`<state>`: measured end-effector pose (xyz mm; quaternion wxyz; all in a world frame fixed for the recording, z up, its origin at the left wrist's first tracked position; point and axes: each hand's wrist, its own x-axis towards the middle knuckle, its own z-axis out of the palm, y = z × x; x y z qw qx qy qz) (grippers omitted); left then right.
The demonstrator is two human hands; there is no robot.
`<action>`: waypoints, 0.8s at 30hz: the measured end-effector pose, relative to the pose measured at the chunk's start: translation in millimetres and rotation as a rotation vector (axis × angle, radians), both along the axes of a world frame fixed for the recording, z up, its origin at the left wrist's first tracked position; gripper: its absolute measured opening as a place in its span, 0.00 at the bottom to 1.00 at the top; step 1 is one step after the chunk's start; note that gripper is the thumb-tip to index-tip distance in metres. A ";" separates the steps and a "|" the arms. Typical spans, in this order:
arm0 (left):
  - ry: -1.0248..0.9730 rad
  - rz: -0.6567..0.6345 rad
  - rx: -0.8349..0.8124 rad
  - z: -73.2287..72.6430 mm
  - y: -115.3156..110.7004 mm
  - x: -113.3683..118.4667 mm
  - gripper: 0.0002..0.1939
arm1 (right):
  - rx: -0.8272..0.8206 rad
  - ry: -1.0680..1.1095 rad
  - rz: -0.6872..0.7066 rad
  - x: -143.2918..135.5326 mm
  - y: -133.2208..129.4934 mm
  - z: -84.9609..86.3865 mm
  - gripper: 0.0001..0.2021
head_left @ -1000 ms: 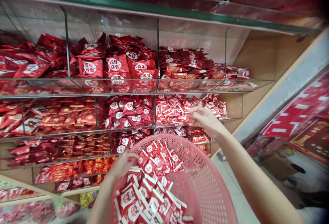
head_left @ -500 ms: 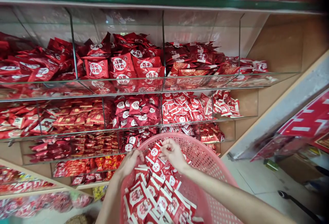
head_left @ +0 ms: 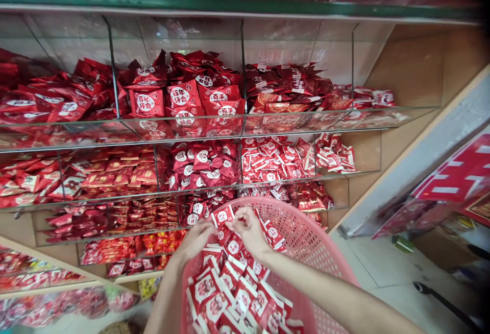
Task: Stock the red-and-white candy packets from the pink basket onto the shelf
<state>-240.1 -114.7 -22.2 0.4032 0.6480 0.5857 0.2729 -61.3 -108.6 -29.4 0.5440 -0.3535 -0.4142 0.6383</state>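
Observation:
A pink perforated basket (head_left: pixel 325 252) holds a heap of small red and white packets (head_left: pixel 243 298). Over its far left part, my left hand (head_left: pixel 199 239) has its fingers curled at the edge of a red packet with a white round label (head_left: pixel 222 216). My right hand (head_left: pixel 248 232) pinches the right side of that same packet, near the basket's far rim. More packets lie under and beside both hands. The left fingertips are partly hidden, so their hold on the packet is unclear.
Glass-fronted shelves (head_left: pixel 191 124) with red packets in divided compartments stand just beyond the basket. A slanted wooden edge (head_left: pixel 413 155) borders them on the right. Tiled floor (head_left: pixel 367 257) and a black bar (head_left: pixel 446 306) show at the lower right.
My right hand has moved slightly left, and the packet at its fingers has shifted left and up towards my left hand. More packets show to the right of my right hand.

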 end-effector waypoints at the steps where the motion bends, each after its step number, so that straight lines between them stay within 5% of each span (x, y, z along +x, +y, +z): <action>1: 0.004 -0.020 0.015 -0.2 0.0 0.2 0.15 | -0.008 0.006 0.009 -0.4 -1.1 -0.2 0.16; 10: -0.042 -0.091 0.075 2.2 0.0 1.2 0.15 | -0.139 0.141 0.027 5.9 -0.7 -3.1 0.22; 24: -0.022 -0.163 0.141 5.6 -2.4 1.2 0.19 | -0.069 0.016 0.090 12.1 -4.2 -7.2 0.21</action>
